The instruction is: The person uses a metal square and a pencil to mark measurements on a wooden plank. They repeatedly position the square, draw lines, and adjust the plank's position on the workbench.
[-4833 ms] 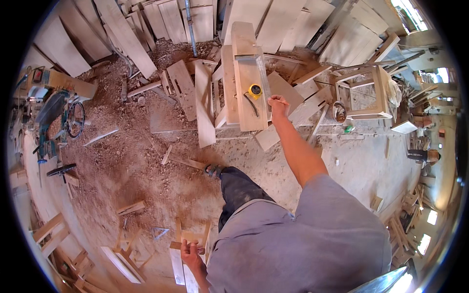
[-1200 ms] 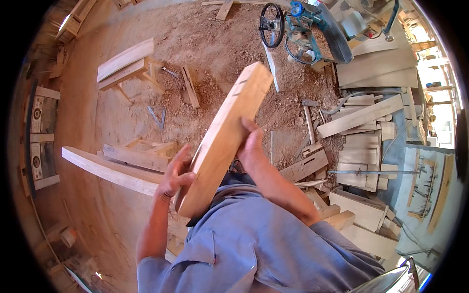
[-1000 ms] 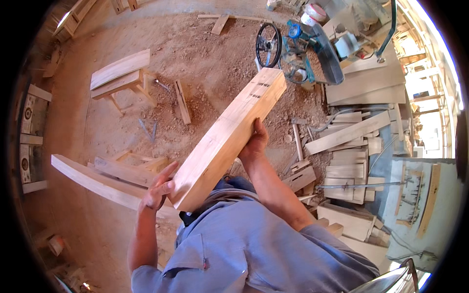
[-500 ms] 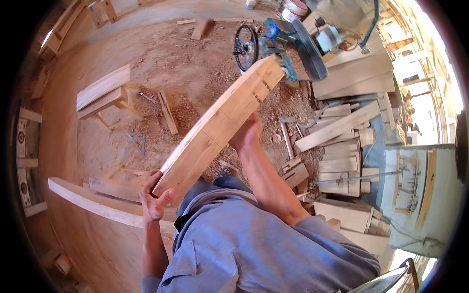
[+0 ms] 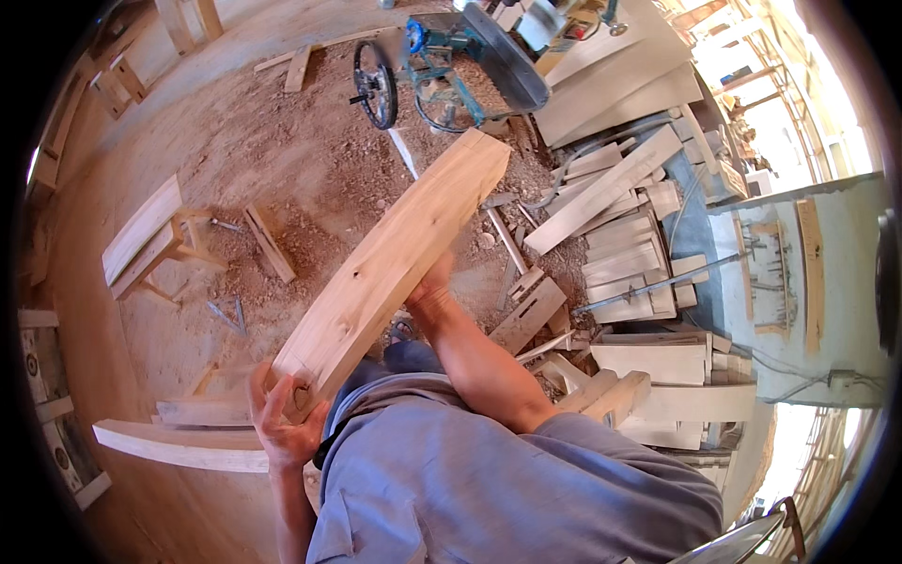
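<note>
A thick, pale wooden beam [image 5: 385,258] is held slantwise before my body, its near end low at the left and its far end up to the right. Small knots show on its broad upper face. My left hand [image 5: 287,423] grips the near end, with fingers and thumb around the corner. Partway along, my right hand [image 5: 431,284] holds the beam from its right side and from below; the wood hides most of those fingers. Another long, pale beam [image 5: 178,446] lies beyond my left hand, to the left.
At the far side stands a blue-green machine [image 5: 442,70] with a black handwheel [image 5: 375,86]. Stacked wood pieces [image 5: 625,258] lie to the right, near a long bar clamp [image 5: 658,283]. A small wooden bench [image 5: 150,246] stands at left on a floor strewn with shavings.
The held beam has been rolled in my hands: the face with dark marks and a line has turned away and a knotted face shows. My view has swung to the right.
</note>
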A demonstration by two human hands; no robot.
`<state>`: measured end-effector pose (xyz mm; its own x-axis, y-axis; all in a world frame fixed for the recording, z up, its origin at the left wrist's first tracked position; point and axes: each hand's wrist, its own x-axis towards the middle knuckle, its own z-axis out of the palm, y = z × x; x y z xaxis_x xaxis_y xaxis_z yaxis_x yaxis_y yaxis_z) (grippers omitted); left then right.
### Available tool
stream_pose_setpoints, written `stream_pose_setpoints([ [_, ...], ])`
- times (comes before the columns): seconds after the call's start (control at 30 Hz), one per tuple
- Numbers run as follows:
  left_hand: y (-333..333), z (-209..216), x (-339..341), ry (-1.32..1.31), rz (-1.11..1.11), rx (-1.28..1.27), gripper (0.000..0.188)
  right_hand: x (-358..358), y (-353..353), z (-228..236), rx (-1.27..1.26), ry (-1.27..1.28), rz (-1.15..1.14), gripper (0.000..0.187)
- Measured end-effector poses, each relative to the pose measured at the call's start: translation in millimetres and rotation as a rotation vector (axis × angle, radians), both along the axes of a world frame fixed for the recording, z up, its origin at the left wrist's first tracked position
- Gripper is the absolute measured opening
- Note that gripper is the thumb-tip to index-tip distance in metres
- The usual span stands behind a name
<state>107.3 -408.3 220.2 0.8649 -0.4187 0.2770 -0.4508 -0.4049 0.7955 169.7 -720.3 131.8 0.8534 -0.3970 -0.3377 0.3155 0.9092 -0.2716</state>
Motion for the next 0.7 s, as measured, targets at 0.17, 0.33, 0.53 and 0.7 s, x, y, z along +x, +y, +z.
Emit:
stream_pose_setpoints([
  [0.17,-7,0,-8,-0.022,0.009,-0.003,0.07,-11,-8,-8,-0.017,0.018,-0.017,0.05],
  [0.33,5,10,-18,0.108,0.064,0.178,0.071,-19,11,7,-0.131,0.139,-0.028,0.051],
  [0.53,7,38,-40,0.112,0.182,0.536,0.073,-37,59,-15,0.061,0.135,0.094,0.051],
  [0.7,-19,29,-43,0.106,0.101,0.476,0.079,-66,104,-24,0.061,0.247,0.183,0.053],
])
